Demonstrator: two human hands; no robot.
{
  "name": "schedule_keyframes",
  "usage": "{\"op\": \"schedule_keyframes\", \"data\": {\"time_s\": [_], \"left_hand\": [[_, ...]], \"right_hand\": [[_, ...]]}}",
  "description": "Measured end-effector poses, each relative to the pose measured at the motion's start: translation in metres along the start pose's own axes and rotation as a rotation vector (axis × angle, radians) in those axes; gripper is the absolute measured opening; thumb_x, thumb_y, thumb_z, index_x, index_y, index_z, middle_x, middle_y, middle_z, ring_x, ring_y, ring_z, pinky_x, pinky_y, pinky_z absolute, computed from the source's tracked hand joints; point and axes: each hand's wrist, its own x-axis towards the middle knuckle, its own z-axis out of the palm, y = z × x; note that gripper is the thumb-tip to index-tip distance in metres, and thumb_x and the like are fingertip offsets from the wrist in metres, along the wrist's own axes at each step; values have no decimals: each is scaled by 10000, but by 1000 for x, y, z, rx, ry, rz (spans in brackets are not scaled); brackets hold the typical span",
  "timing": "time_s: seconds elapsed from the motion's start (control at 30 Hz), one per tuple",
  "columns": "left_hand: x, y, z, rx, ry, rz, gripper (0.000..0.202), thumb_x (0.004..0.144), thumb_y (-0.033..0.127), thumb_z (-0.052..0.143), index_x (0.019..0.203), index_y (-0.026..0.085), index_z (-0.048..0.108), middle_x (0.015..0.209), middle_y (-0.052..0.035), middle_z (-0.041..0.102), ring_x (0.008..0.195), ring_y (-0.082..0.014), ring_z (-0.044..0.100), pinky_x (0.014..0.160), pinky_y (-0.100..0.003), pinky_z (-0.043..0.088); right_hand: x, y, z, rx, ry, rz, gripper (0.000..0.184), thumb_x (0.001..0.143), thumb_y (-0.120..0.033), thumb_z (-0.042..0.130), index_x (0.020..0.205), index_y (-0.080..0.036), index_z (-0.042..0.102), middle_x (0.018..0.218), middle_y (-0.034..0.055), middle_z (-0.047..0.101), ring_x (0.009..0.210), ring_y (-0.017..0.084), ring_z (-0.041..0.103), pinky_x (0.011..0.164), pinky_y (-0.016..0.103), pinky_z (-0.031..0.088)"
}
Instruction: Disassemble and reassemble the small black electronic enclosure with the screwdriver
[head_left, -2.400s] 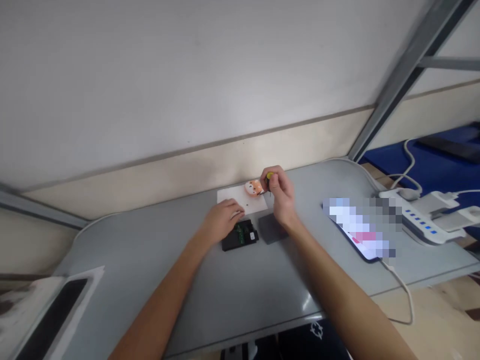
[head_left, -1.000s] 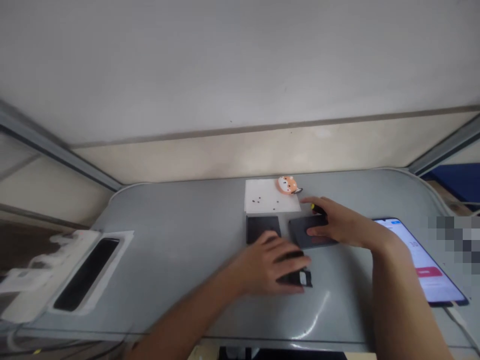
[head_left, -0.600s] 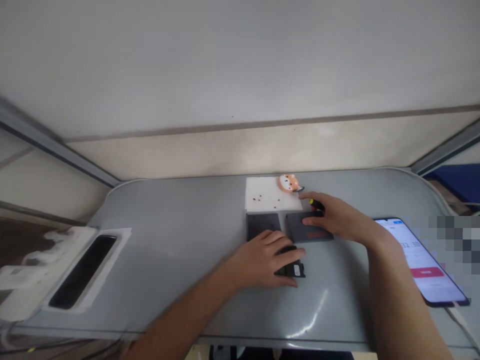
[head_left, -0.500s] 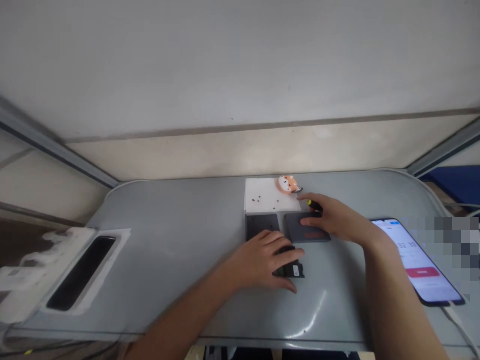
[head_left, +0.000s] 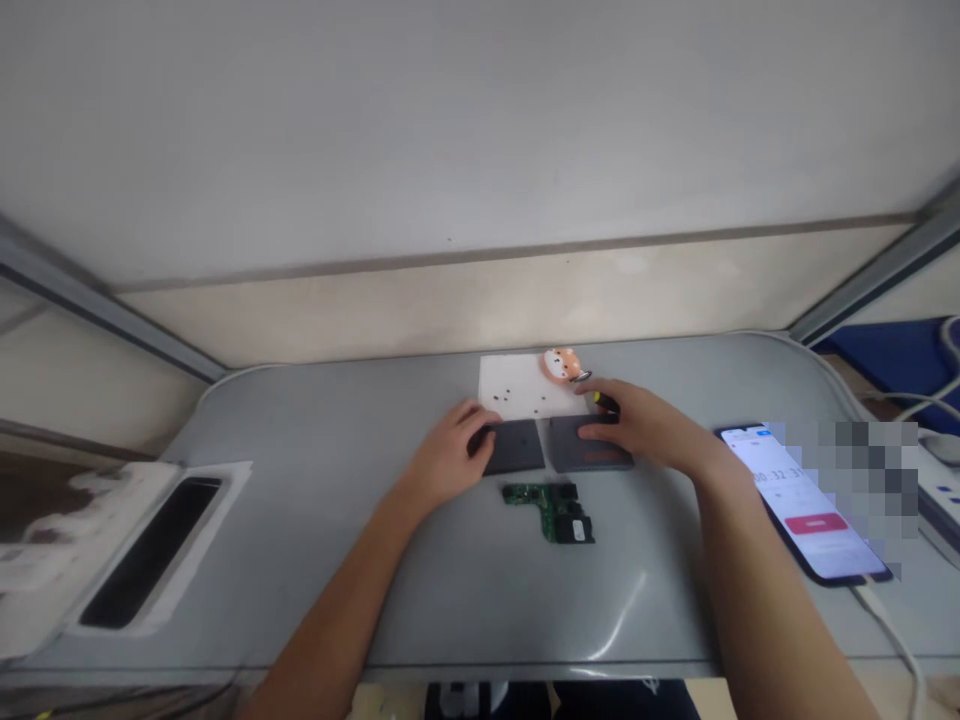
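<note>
A green circuit board (head_left: 547,512) with black parts lies on the grey table, in front of two dark flat casing halves. My left hand (head_left: 452,450) has its fingers and thumb closed round the left edge of the left casing half (head_left: 517,447). At the right casing half (head_left: 576,448), which bears reddish marks, my right hand (head_left: 637,425) rests with its thumb on top. A black screwdriver with a yellow end (head_left: 606,402) is tucked in that hand, its index finger stretched forward. Most of the tool is hidden by the hand.
Behind the casing halves, white paper (head_left: 517,375) carries several tiny dark bits and an orange animal-face case (head_left: 561,365). A lit phone (head_left: 814,515) on a white cable (head_left: 892,625) lies right. A dark phone-like slab (head_left: 154,550) lies on paper at left.
My left hand has left the circuit board and moved left and back to the left casing half. The board now lies uncovered. My right hand stays at the right half; the view has shifted slightly.
</note>
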Motion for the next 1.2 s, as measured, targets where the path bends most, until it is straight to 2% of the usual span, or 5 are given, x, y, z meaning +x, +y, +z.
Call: {"op": "schedule_keyframes", "data": {"time_s": [0.17,0.47,0.83,1.03,1.2], "left_hand": [[0,0,1,-101,-7,-11,213,1007,154,477,1087,220,664,1066,-51,642,980,-175,652,920,-333,550],[1,-2,1,-44,26,15,222,1005,149,467,1043,217,675,1025,-50,658,937,-178,655,877,-337,544],[-1,-7,8,47,80,4,227,971,91,499,1022,219,679,1000,-29,673,921,-172,671,838,-308,551],[0,-4,3,136,208,108,201,993,116,512,1037,213,683,1012,-48,666,971,-193,654,895,-341,539],[1,4,-3,119,159,232,173,977,115,548,1028,208,683,981,-53,672,914,-188,630,864,-353,527]], "right_hand": [[0,-1,1,3,1,-16,579,825,-334,770,1387,-281,643,1239,108,730,1070,307,697,961,461,544],[-1,1,1,23,-12,-3,589,840,-366,758,1410,-309,620,1337,93,685,1142,300,674,991,457,533],[2,0,1,14,-10,3,551,853,-349,745,1390,-278,646,1226,99,737,1041,281,700,908,402,535],[-5,-21,-9,-12,253,-40,320,966,-390,588,1236,-269,709,1008,64,781,828,227,687,746,341,471],[-9,-33,-12,11,319,-46,198,947,-386,618,989,-247,753,905,43,765,736,189,645,703,322,450]]}}
